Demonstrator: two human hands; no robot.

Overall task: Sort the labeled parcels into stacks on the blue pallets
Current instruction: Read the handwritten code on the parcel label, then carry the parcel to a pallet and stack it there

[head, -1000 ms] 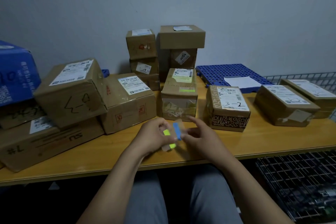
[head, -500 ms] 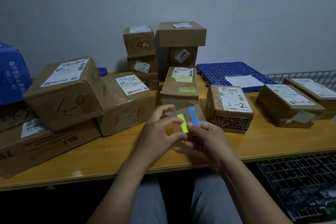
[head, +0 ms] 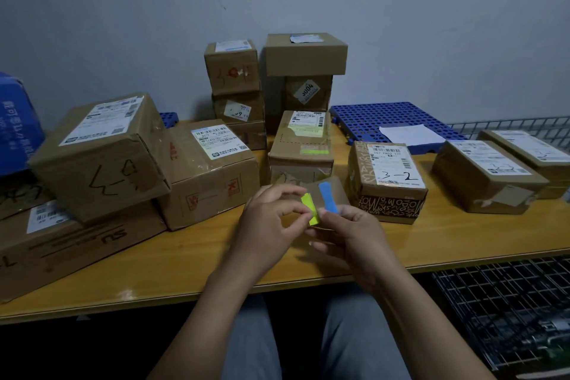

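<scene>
Card [head: 336, 190] bearing a green strip [head: 311, 209] and a blue strip [head: 328, 201], held over the table [head: 185, 259] just left of the 3-2 box [head: 389, 183]. The left hand [head: 271, 222] pinches the green strip between thumb and forefinger. The right hand [head: 351, 234] grips the card's lower edge, thumb beside the blue strip. A blue pallet [head: 367, 120] lies behind the 3-2 box. Other parcels [head: 209, 173] stand to the box's left and right.

Showing "3-2" in black marker on the white label [head: 396, 168] of the patterned box [head: 388, 203]. Reading roughly "JU04" on the tilted sticker [head: 307, 91] of the rear carton [head: 322, 99]. Displaying "SU" upside down on the flat carton [head: 92, 244] at left.
</scene>
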